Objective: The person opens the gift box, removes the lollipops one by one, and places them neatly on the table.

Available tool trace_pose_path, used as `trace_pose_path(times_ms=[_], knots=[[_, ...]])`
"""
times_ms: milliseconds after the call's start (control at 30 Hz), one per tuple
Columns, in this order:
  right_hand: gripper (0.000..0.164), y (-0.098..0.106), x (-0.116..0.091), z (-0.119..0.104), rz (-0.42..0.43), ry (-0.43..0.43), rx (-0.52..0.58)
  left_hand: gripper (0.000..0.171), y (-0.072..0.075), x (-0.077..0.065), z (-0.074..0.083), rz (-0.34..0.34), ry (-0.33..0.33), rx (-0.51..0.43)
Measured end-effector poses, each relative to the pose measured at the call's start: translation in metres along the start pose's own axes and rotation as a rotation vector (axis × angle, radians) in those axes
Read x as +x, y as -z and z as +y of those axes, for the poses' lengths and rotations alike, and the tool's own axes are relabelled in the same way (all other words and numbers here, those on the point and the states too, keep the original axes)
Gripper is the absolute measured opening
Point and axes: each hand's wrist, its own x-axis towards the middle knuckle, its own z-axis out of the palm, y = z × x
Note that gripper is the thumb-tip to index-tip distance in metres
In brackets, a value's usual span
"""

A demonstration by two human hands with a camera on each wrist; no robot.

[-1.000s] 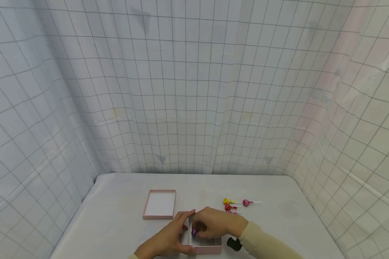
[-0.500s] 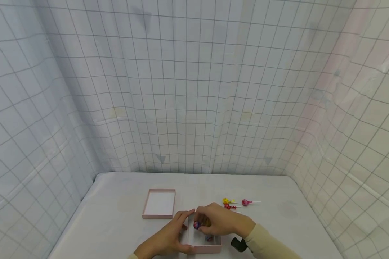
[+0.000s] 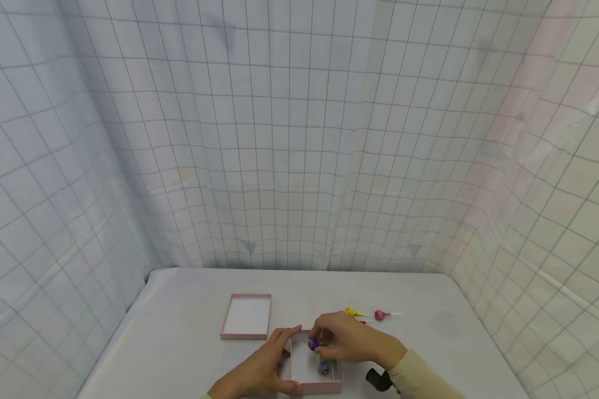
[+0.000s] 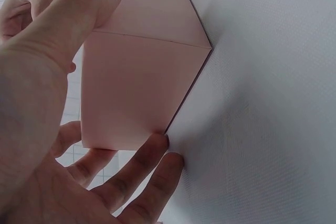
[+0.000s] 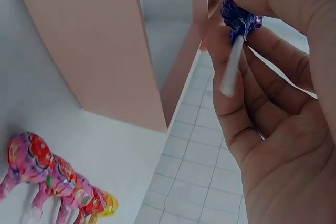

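Near the table's front stands an uncovered pink box (image 3: 321, 388) with a white inside. My left hand (image 3: 264, 366) grips it from the left, thumb on the near wall and fingers reaching round the side and far corner, as the left wrist view shows. Over the box's far right part, my right hand (image 3: 351, 341) pinches a purple-blue wrapped lollipop (image 5: 239, 17) by its head between thumb and forefinger. Its short white stick points out toward the palm. Below that hand, another bluish lollipop (image 3: 323, 367) lies inside the box at the right, partly hidden.
A shallow pink lid (image 3: 243, 336) with a white inside lies behind and left of the box. Right of the box lie a yellow lollipop (image 3: 350, 311), a pink lollipop (image 3: 379, 315) and a partly covered red one (image 3: 363, 322). Gridded curtains surround the table.
My right hand has moved back and to the right with the purple-blue lollipop, bringing the bluish one in the box into view. My left hand stays on the box.
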Motion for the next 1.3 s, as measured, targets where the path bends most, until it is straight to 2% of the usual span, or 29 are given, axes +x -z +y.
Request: trace_pose_path(times_ms=[233,333,667,933,1100,1300], knots=[[0.018,0.005,-0.013,0.011,0.081,0.053,-0.05,0.119,0.0,0.002,0.0,-0.012,-0.002,-0.02],[0.019,0.007,-0.017,0.016,0.105,0.051,-0.068,0.119,0.0,0.003,0.0,-0.018,0.007,-0.024],[0.021,0.014,-0.032,0.025,0.111,-0.046,0.062,0.117,0.0,0.004,-0.002,-0.025,0.017,-0.042],[0.026,0.017,-0.043,0.036,0.157,0.019,0.035,0.117,0.001,0.007,-0.004,-0.039,0.054,-0.047],[0.027,0.018,-0.048,0.044,0.181,0.055,0.005,0.115,0.001,0.005,-0.002,-0.034,0.028,-0.049],[0.028,0.021,-0.053,0.05,0.198,0.048,-0.013,0.115,0.001,0.005,-0.001,-0.029,0.008,-0.04]])
